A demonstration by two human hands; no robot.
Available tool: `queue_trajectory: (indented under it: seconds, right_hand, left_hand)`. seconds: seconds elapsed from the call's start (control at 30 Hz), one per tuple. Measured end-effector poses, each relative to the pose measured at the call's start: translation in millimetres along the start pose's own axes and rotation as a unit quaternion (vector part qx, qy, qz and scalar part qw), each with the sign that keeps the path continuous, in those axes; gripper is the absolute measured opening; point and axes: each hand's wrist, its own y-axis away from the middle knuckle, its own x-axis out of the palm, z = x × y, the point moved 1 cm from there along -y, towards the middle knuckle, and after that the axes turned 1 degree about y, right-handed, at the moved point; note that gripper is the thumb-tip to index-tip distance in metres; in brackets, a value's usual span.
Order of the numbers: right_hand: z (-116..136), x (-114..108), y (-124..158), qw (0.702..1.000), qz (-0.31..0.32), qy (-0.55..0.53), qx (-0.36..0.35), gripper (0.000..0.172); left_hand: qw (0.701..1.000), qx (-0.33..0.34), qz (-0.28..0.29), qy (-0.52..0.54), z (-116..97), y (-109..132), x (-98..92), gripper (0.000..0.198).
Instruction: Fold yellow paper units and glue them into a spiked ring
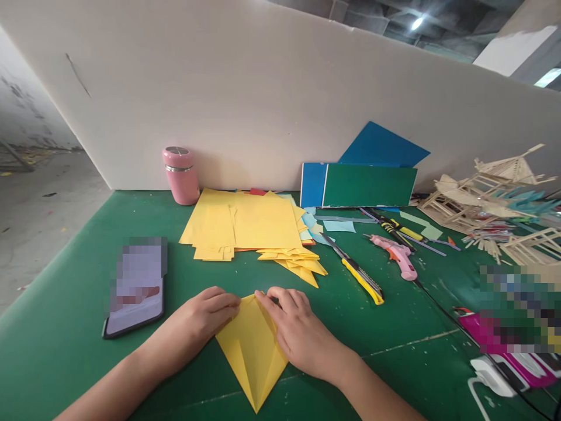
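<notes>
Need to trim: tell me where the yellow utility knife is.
Head view, right of centre: the knife lies on the green mat between the yellow paper stack and the pink glue gun.

No legible text, label, brand or number anywhere, not even on the blurred phone screen left of the folded yellow paper.

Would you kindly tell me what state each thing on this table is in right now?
Yellow paper: folded into a kite shape, lying flat.
Left hand: pressing its upper left edge.
Right hand: pressing its right flap.
Pink flask: upright, lid on.
Phone: lying flat.
Glue gun: lying on its side.
Yellow sheets: stacked flat.
</notes>
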Motion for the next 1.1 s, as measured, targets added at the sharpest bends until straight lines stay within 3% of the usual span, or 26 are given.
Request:
queue_trajectory:
  seconds: [0.4, 1.1]
  right_hand:
    - [1.0, -1.3, -0.2, 1.000, -0.015, 0.023, 0.003, 0.059]
    - [3.9, -0.6, -0.3, 0.999, -0.025, 0.039, 0.002, 0.056]
  left_hand:
    - [0.999, 0.041, 0.003, -0.023, 0.2, 0.4, 0.6, 0.036]
    - [0.998, 0.030, 0.022, -0.054, 0.7, -0.7, 5.6, 0.048]
